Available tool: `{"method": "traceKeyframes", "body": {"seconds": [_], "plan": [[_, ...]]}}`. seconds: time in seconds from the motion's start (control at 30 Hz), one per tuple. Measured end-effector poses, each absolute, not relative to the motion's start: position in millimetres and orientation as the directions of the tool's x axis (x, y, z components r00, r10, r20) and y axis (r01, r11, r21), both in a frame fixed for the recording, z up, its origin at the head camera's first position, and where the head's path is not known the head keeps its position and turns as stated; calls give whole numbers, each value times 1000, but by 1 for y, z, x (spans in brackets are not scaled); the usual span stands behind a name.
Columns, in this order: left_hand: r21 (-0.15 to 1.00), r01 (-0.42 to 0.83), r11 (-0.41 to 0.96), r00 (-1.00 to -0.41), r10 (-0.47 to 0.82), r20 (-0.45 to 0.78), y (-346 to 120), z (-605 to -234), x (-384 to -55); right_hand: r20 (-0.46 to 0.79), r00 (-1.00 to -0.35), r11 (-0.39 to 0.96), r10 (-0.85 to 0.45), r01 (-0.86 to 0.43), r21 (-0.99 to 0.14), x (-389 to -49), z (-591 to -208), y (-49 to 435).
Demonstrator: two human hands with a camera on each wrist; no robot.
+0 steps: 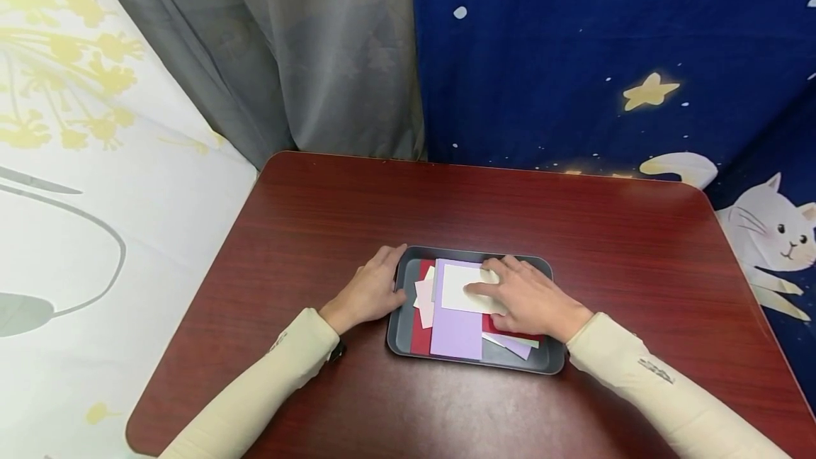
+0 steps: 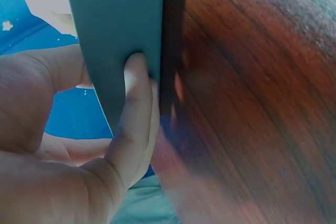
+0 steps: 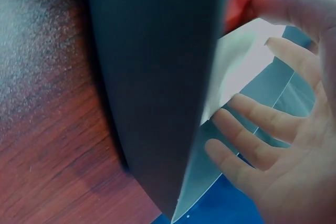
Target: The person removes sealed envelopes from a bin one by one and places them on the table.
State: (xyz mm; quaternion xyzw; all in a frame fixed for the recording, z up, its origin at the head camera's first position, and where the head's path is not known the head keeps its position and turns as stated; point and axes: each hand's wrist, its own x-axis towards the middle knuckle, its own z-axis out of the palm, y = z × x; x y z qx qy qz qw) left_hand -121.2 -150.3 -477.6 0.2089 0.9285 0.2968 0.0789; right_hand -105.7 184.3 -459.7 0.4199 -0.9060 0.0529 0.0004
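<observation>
A person's left hand [image 1: 370,289] holds the short left end of a dark grey tray [image 1: 401,335], a flat box shape with low walls and round corners. Its thumb goes over the rim and its fingers press on the outside of the wall, so it grips the tray. The tray sits on a shiny red-brown wooden table [image 1: 319,232].

The right hand [image 1: 529,296] is inside the tray, near its right end. Its fingers are spread out and loose, and they touch a white paper card [image 1: 457,289]. They are not curled round it. The thumb tip touches red paper just beside it.

The white card lies on top of a tall light purple paper [image 1: 456,335], across its upper part. On the left, a pale pink paper [image 1: 426,312] and a strip of red paper [image 1: 421,338] peek out from under the purple one. On the right, a small purple piece [image 1: 515,347] lies below the right hand, tilted, its tip near the bottom rim.

Both arms have cream sleeves. Behind the table hang a grey curtain [image 1: 344,41] and a dark blue curtain [image 1: 542,55] with a yellow star [image 1: 650,92] and a white cat [image 1: 784,225].
</observation>
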Motion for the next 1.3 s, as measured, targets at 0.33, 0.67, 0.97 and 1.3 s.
{"method": "traceKeyframes", "body": {"seconds": [0.33,0.67,0.97,1.3], "plan": [[578,362,732,-896,443,1,-154,-498,-127,39,-664,655,-747,-745,-126,-107,-455,183],[577,369,729,-897,442,15,-159,-517,-135,25,-692,682,-721,-716,-150,-112,-441,184],[576,352,737,-900,435,-7,-152,-489,-125,89,-697,682,-711,-715,-156,-121,-434,193],[561,380,735,-891,454,9,-153,-494,-126,94,-750,729,-655,-660,-180,-133,-428,211]]}}
